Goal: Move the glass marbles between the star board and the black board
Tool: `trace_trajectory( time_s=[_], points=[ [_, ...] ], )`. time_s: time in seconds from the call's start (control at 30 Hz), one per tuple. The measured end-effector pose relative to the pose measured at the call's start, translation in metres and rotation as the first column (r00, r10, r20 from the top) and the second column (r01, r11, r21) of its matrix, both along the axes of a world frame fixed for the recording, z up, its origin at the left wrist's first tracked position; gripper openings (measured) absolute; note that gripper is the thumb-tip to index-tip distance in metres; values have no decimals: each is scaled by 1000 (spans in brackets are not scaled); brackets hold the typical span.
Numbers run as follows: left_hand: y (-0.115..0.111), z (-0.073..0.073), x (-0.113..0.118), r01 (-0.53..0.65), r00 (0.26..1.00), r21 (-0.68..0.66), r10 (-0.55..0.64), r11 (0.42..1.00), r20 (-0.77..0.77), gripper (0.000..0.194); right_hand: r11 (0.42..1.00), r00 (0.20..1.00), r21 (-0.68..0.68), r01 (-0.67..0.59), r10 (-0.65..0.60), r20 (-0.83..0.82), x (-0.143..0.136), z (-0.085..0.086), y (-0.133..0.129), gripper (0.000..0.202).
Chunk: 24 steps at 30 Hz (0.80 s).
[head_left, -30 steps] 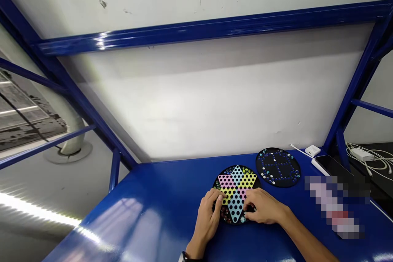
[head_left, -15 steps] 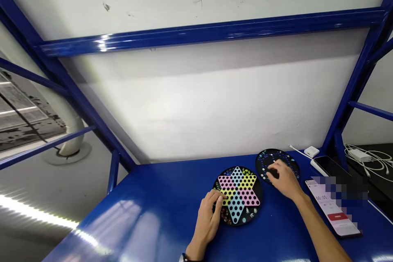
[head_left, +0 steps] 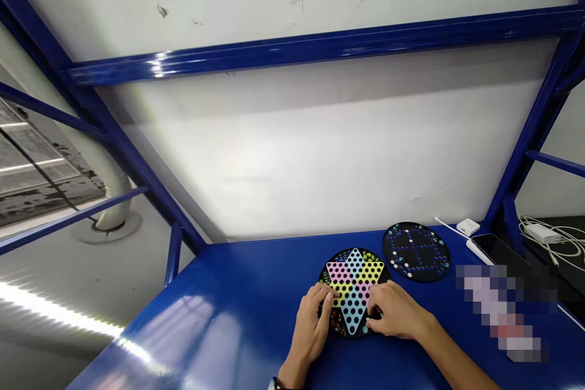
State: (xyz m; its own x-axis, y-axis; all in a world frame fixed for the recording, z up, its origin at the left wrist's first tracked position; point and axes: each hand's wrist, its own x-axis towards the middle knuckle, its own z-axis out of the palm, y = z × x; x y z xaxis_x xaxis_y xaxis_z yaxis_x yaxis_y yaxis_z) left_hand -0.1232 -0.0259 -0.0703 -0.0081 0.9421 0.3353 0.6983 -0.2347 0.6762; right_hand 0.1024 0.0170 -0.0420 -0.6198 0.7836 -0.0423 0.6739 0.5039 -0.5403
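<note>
A round black Chinese checkers board (head_left: 353,333) lies on the blue table, its star of pink, yellow and light blue points full of dark holes. Small glass marbles (head_left: 336,320) fill compartments around the star. My left hand (head_left: 314,317) is bent over the board's left edge, fingertips on the yellow point and thumb close beside them. My right hand (head_left: 393,309) is at the lower right rim, thumb and fingers curled together over the compartment there. What they pinch, if anything, is hidden. A second round black board (head_left: 415,250) with a few white and bluish marbles lies behind, to the right.
The blue table (head_left: 256,304) runs up to a white wall panel (head_left: 301,158) with a blue metal frame (head_left: 320,47). On the right lie a white adapter (head_left: 468,226), a dark phone (head_left: 496,250), a blurred-out phone-like patch and white cables (head_left: 567,241).
My right hand has come from over the second black board down and left to the lower right rim of the star board. My left hand has stayed in place. The view has shifted slightly.
</note>
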Motion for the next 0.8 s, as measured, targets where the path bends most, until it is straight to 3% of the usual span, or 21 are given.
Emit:
trace_trajectory(
  time_s=[0.13,0.23,0.37,0.47,0.5,0.57,0.67,0.8],
  points=[
    [0,0,0,7,1000,-11,-7,1000,11,44,999,996,34,-14,17,-86,2,0,3,9],
    [0,0,-1,12,1000,-14,-12,1000,17,43,978,977,138,159,-136,-162,19,2,16,10],
    [0,0,0,13,1000,0,-13,1000,-25,38,845,881,249,473,-460,-115,60,-1,41,13],
    [1,1,1,15,997,-6,-16,1000,-79,34,771,814,273,575,-572,-100,83,-8,52,16],
    [1,1,1,15,996,-10,-16,1000,-92,33,781,819,254,571,-561,-117,84,-9,53,18],
    [2,2,1,12,995,-12,-13,1000,-103,31,858,872,164,486,-465,-154,78,-11,50,18],
    [2,1,0,9,995,-6,-9,1000,-103,29,972,954,8,234,-228,-195,50,-9,34,11],
    [2,0,1,3,995,16,-1,1000,-103,28,999,985,-35,-2,-4,-172,12,-6,11,6]
  ],
)
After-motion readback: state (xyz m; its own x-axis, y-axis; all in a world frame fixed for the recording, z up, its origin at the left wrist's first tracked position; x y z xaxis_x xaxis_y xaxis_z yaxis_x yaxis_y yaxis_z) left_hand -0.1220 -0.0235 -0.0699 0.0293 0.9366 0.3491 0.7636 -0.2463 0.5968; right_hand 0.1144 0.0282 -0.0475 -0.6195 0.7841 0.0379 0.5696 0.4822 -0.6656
